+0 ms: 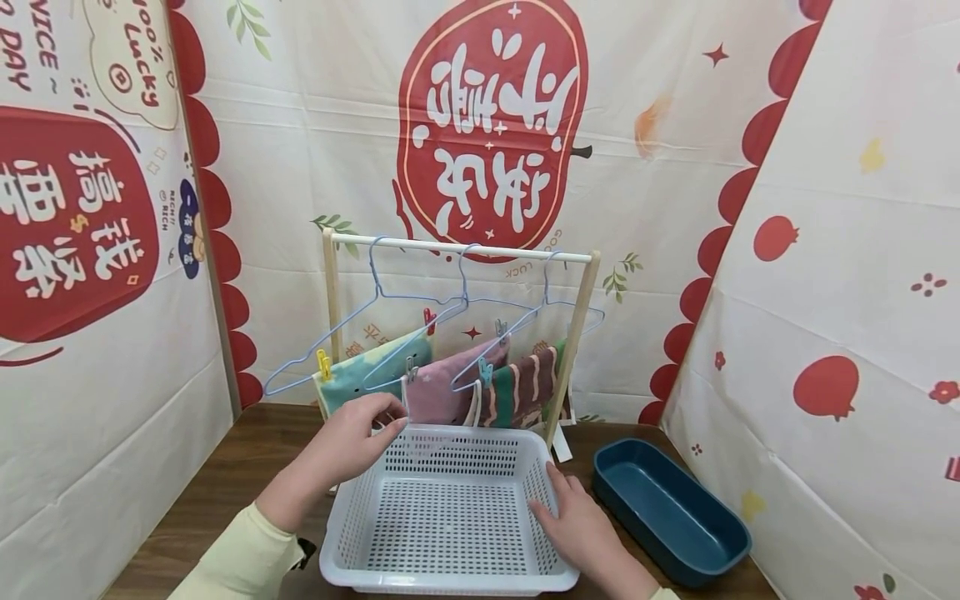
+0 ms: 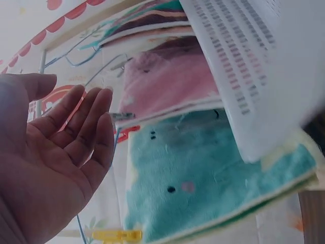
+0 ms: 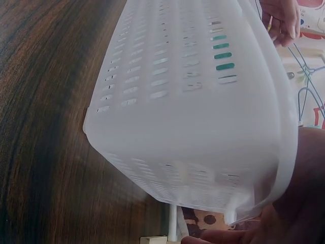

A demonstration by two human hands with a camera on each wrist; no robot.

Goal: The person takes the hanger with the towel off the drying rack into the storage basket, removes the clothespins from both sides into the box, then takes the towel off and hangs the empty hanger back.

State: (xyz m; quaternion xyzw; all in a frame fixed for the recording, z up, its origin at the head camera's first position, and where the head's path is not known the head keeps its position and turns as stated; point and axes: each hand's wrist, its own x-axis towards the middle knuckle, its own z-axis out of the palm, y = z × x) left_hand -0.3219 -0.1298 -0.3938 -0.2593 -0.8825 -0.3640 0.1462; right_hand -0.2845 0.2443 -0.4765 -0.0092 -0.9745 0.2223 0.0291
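A tabletop booth walled in festive printed cloth is laid out like a small household laundry corner.

White cloth panels [image 1: 300, 175] bearing red emblems [image 1: 491, 125], fruit [image 1: 827, 387], leaves [image 1: 250, 27] and the words "100% Lucky" [image 1: 141, 67] rise on three sides of a dark wood-grain tabletop [image 1: 225, 475], edged where they meet by red scalloped borders [image 1: 206, 137]. A drying rack [image 1: 510, 251] stands before the back panel with blue hangers [image 1: 377, 287], where pegs [image 1: 324, 364] hold up a teal cloth [image 1: 367, 371], a pink cloth [image 1: 442, 387] and a striped cloth [image 1: 536, 387]. A white perforated basket [image 1: 450, 525] and a dark-blue basin [image 1: 667, 508] complete the setting. What kind of building lies beyond the panels cannot be told.
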